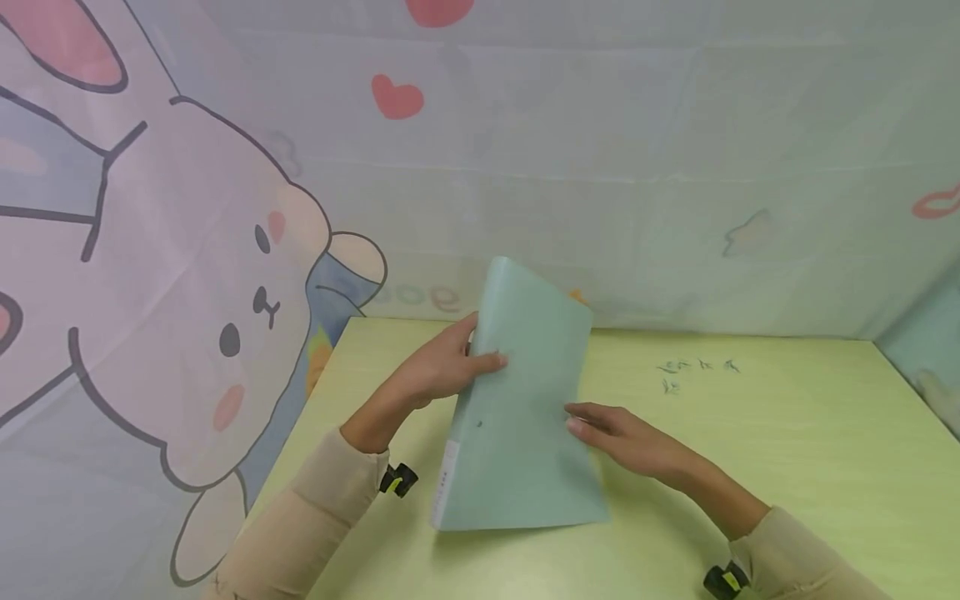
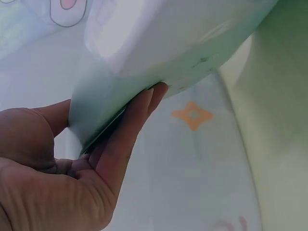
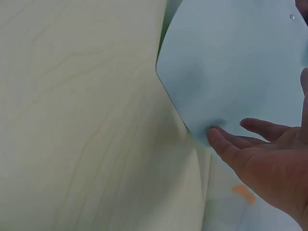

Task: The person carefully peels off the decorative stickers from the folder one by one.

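A pale green file folder (image 1: 532, 400) stands tilted over the table, its spine to the left with a white label (image 1: 446, 483) near the bottom. My left hand (image 1: 442, 362) grips the spine edge, thumb on the front cover and the other fingers behind. In the left wrist view, the left hand (image 2: 72, 168) wraps round the folder's edge (image 2: 101, 106). My right hand (image 1: 630, 437) touches the front cover near its free edge with its fingers mostly straight. The right wrist view shows a fingertip of the right hand (image 3: 269, 159) against the cover (image 3: 231, 72).
The yellow-green table (image 1: 787, 450) has small dark marks (image 1: 697, 367) right of the folder. Behind it hangs a pale curtain (image 1: 637, 125) with red hearts and a large cartoon rabbit (image 1: 202, 292) at left.
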`<state>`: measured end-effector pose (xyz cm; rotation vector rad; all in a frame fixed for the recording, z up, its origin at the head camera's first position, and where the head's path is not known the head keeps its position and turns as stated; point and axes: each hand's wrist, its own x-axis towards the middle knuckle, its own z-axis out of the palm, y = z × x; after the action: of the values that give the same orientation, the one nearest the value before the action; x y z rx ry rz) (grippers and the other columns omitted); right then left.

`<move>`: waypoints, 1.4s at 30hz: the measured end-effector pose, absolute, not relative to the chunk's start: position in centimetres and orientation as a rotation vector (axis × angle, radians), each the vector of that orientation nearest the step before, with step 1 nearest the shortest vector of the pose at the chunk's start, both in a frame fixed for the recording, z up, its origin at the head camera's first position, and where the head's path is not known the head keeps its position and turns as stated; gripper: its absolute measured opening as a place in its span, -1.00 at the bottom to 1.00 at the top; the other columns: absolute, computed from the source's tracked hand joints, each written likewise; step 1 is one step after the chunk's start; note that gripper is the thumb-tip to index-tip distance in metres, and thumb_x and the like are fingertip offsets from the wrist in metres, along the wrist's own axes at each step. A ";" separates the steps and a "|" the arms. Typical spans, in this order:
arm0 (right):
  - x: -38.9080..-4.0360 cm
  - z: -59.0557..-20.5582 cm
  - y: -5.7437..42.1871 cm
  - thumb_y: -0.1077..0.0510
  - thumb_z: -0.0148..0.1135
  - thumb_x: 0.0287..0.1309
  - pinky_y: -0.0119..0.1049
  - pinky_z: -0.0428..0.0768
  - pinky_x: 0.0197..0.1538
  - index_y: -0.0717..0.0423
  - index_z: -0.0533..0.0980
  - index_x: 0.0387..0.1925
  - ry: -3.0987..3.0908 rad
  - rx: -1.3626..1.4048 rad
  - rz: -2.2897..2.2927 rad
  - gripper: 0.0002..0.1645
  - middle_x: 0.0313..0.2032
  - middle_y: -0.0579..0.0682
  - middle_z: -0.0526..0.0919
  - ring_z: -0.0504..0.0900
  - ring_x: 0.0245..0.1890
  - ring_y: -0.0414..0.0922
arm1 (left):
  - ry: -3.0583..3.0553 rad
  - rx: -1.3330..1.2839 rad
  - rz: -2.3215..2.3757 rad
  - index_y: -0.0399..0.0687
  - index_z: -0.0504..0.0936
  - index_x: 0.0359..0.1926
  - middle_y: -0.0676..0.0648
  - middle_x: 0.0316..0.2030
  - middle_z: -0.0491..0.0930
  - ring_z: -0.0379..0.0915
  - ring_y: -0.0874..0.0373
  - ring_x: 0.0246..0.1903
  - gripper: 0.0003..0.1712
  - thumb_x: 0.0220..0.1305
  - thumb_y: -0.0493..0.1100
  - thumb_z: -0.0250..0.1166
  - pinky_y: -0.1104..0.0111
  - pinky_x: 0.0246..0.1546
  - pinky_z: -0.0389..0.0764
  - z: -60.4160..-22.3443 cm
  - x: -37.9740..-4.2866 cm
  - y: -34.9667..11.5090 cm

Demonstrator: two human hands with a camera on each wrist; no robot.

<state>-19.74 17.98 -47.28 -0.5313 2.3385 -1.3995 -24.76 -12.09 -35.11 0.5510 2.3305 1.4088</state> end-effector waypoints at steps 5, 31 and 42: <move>-19.8 -47.3 17.7 -0.17 0.03 0.65 0.20 0.27 0.51 0.22 0.19 0.62 2.327 -0.568 -1.483 -0.20 0.56 0.18 0.32 0.28 0.56 0.18 | 2.414 0.561 1.391 0.06 0.18 0.62 -0.19 0.28 0.55 0.69 -0.12 0.06 -0.23 0.55 -0.13 0.30 -0.02 -0.09 0.76 -34.1 -23.5 -11.8; -20.1 -43.5 20.0 -0.50 -0.50 0.57 -0.07 0.36 0.51 0.04 -0.15 0.73 1.722 -0.936 -2.263 0.02 0.64 0.09 0.15 0.27 0.58 -0.03 | 2.959 1.433 0.769 0.22 0.42 0.49 0.11 -0.55 0.55 0.33 0.20 -0.64 -0.38 0.51 -0.15 0.36 0.36 -0.52 0.43 -33.1 -16.8 -6.3; -20.2 -43.6 22.7 -0.54 -0.73 0.47 -0.32 0.46 0.38 -0.22 0.00 0.72 1.472 -0.660 -2.428 0.00 0.53 -0.22 0.35 0.44 0.43 -0.28 | 3.085 1.626 0.567 0.21 0.51 0.44 0.17 -0.03 0.80 0.60 0.35 -0.34 -0.37 0.41 -0.20 0.44 0.46 -0.38 0.56 -37.9 -16.4 -4.9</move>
<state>-20.20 22.70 -43.59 -0.6605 1.4717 -2.4277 -16.42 -4.93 -37.94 1.6261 3.0850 0.5671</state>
